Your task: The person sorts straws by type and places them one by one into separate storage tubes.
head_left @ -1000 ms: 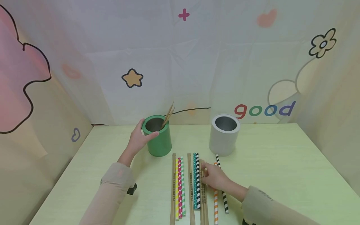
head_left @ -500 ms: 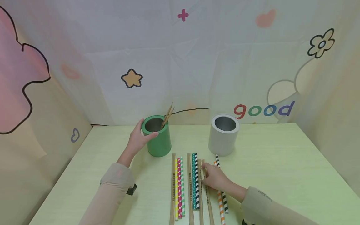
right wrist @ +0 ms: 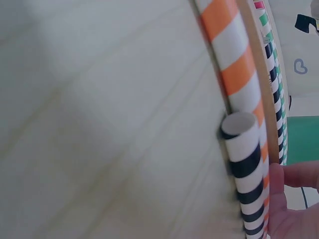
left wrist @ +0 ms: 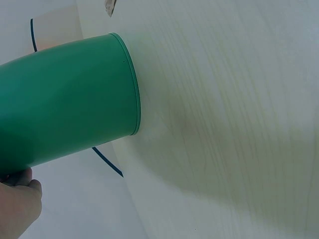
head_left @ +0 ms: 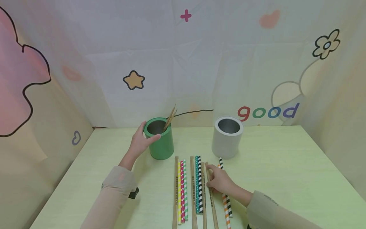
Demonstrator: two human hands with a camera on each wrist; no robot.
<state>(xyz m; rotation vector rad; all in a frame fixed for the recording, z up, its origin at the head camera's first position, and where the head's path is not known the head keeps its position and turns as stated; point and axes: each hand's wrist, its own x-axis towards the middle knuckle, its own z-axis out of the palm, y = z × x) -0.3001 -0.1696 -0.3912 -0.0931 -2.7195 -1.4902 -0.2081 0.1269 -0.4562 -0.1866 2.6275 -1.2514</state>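
- left hand (head_left: 140,142) grips green cup (head_left: 160,140) rim, mid tabletop (head_left: 286,165) (wooden sticks inside)
- right hand (head_left: 220,181) pinches brown wooden stick (head_left: 212,203), in the straw row near front edge

grey cup (head_left: 227,136); cartoon backdrop (head_left: 183,60)

The left hand (head_left: 140,141) grips the rim of the green can (head_left: 159,139), which holds two wooden sticks (head_left: 170,117). The right hand (head_left: 219,181) pinches a wooden stick (head_left: 212,206) lying among coloured paper straws (head_left: 182,190) on the pale green surface (head_left: 286,171). A grey can (head_left: 227,137) stands just beyond them.
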